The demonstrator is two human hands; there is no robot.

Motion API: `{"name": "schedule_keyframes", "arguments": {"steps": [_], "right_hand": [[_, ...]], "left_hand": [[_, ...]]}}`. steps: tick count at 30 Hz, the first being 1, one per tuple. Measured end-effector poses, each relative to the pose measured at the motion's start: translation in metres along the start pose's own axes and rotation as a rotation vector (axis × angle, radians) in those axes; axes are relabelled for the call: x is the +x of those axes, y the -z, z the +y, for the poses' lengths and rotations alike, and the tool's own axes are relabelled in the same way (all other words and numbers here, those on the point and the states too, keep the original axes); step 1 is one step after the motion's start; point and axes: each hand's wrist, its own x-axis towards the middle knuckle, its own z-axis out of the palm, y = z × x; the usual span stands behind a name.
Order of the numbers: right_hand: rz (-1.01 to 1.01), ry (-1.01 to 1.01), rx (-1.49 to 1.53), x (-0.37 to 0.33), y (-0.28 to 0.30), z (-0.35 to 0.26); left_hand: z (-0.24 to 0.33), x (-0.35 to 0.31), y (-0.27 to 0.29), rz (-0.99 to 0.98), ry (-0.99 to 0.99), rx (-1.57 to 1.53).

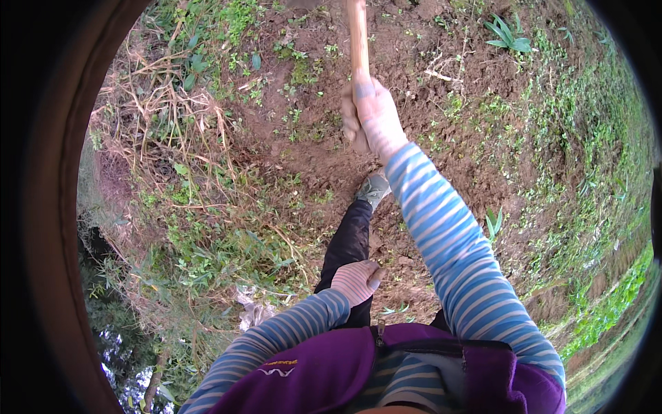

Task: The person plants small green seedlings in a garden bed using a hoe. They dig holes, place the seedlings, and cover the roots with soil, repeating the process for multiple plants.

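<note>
Wooden handle (358, 38) lies inside the right hand's (376, 112) curled fingers (349, 114).

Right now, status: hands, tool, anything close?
Right hand gripping wooden handle, far end out of frame. Left hand over dark trouser leg, no tool visible. Nearby: shoe, dry stalks at left.

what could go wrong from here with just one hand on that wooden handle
The wooden handle might twist or slip, since only the right hand grips it; the left hand is off it, by the dark trouser leg. The grey shoe lies roughly in line with the handle, so a short swing could hit it. Dry stalks tangled at left might snag a step.
</note>
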Motion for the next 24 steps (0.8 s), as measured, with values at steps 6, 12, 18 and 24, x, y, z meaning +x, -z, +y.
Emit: {"name": "schedule_keyframes", "arguments": {"steps": [6, 12, 18, 24], "right_hand": [[-0.155, -0.194, -0.082, 0.057, -0.003, -0.013], [0.075, -0.353, -0.053, 0.006, 0.081, 0.016], [-0.063, 0.018, 0.128, -0.028, 0.082, 0.009], [0.143, -0.208, -0.03, -0.033, 0.068, 0.071]], "left_hand": [[-0.005, -0.004, 0.0, 0.051, -0.01, -0.126], [-0.006, -0.003, -0.001, 0.042, 0.01, -0.156], [0.001, -0.001, 0.0, 0.036, 0.008, -0.138], [0.005, 0.003, 0.004, -0.004, 0.032, -0.089]]}}
